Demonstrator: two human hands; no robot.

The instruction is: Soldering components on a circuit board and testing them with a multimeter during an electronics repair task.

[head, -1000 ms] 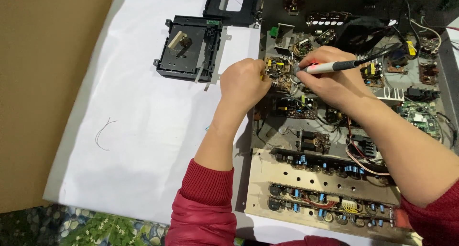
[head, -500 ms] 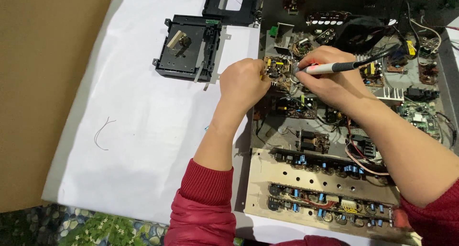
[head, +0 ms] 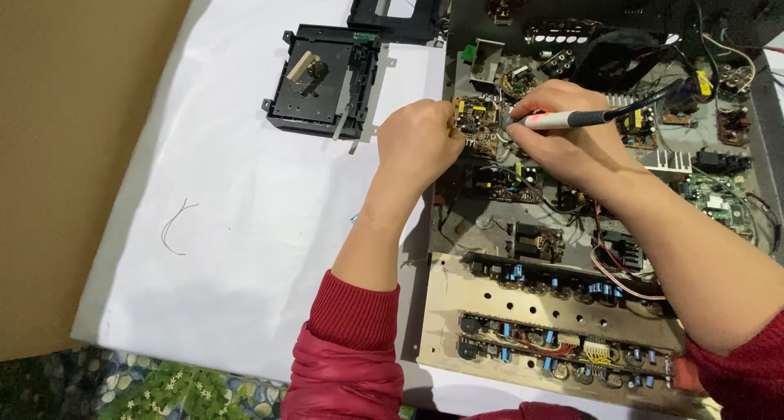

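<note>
Right now your left hand pinches the small board, fingers curled on its left edge, holding it over the upper middle of the open chassis. Your right hand grips a pen-shaped iron with fingers pressed together round its pale barrel; its tip points left and meets the board's right side, just beside your left fingertips. The iron's black cord runs up and right across the chassis.

Below the board sits another small circuit board, with a tangle of wires near it. Nearer you, a beige metal panel carries rows of blue capacitors. At the far right lies a green board, partly behind your right forearm.

Left of the chassis, a white sheet covers the worktop. On it a black disc mechanism lies well apart from your left hand, and a thin bent wire rests farther left. Brown cardboard borders the sheet. Both your sleeves are red.
</note>
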